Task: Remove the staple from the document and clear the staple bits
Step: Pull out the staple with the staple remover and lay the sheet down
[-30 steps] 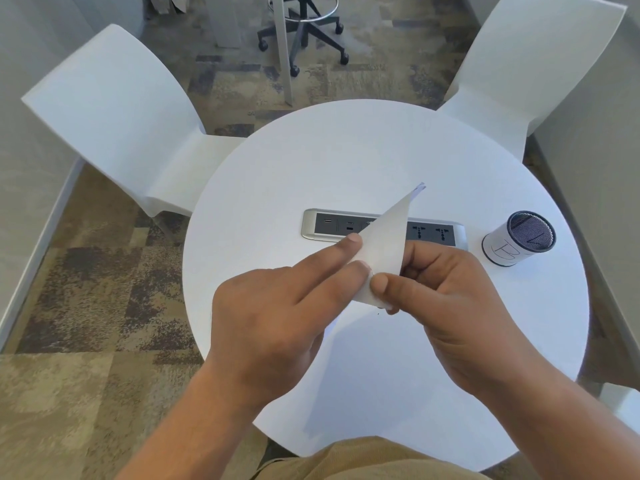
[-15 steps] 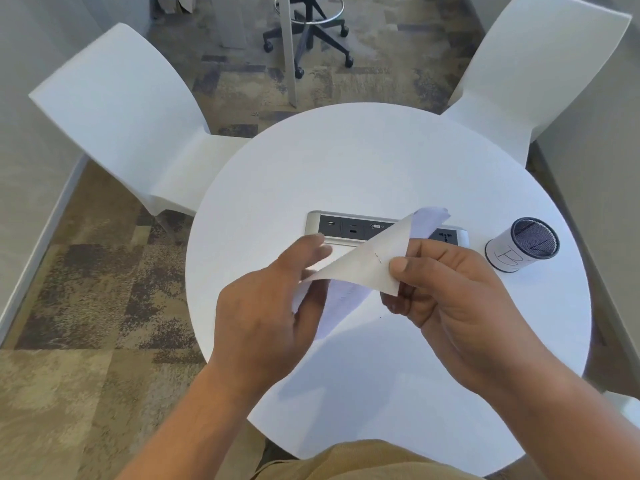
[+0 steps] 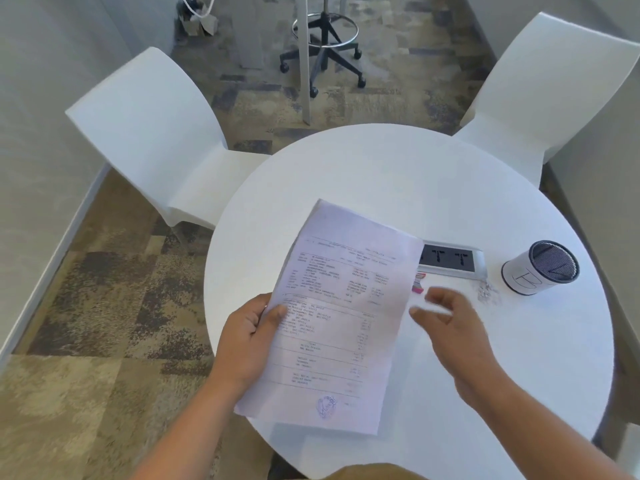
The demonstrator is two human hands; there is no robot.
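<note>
Two hands in view. Left hand (image 3: pixel 247 341) grips the printed document (image 3: pixel 343 323) at its left edge, thumb on the printed face, fingers hidden behind the sheet. Document is held face up and tilted over the 8 o'clock part of the round white table (image 3: pixel 398 174), top corner pointing to 11 o'clock; blue stamp near its lower edge. Right hand (image 3: pixel 450 327) is just beside the sheet's right edge, apart from it and motion-blurred; fingers spread and loosely bent, nothing seen in them.

Small pink-and-red object (image 3: pixel 418 284) peeks from behind the sheet's right edge; type unclear. Socket panel (image 3: pixel 450 259) is set into the table near centre, its left end covered by the sheet. Staple bits (image 3: pixel 486 292), a small grey scatter, lie at 3 o'clock between panel and a white cup (image 3: pixel 519 277) with dark mesh lining. White chairs stand at 10 o'clock (image 3: pixel 152 133) and 1 o'clock (image 3: pixel 554 91)
</note>
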